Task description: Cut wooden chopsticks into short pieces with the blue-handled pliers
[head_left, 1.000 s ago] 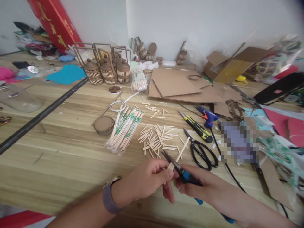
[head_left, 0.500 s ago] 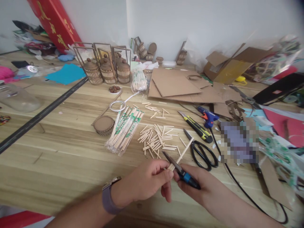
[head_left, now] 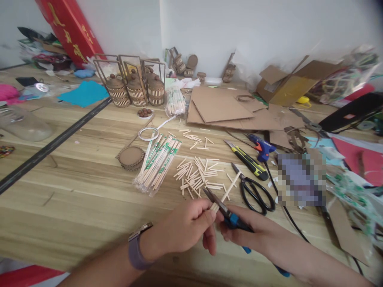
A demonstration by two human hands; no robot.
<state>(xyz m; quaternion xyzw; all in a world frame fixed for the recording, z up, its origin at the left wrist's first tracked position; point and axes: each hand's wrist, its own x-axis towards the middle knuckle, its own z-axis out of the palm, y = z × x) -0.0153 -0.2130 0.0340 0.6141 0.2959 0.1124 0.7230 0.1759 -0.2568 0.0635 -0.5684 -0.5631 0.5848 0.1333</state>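
Note:
My left hand (head_left: 190, 223), with a watch on its wrist, pinches several pale wooden sticks (head_left: 214, 207) between thumb and fingers; their ends stick out level. One longer wooden stick (head_left: 231, 186) reaches past them to the upper right, beyond the jaws. My right hand (head_left: 254, 233) is closed around blue-and-black pliers (head_left: 223, 208), whose handles are spread and whose jaws lie against the sticks by my left fingertips. Just beyond both hands is a loose pile of short cut sticks (head_left: 199, 175). Black-handled scissors (head_left: 254, 193) lie near my right hand.
Wrapped chopsticks (head_left: 158, 163) lie left of the pile, beside a round cardboard piece (head_left: 131, 156). A utility knife (head_left: 248, 161) and a blue glue gun (head_left: 261, 146) with its cable are at right. Cardboard sheets (head_left: 221, 103) and small handled baskets (head_left: 137, 89) stand farther back.
The pliers' handles have spread apart, and my right hand has loosened around them. The long stick has shifted slightly down and left; my left hand has barely moved.

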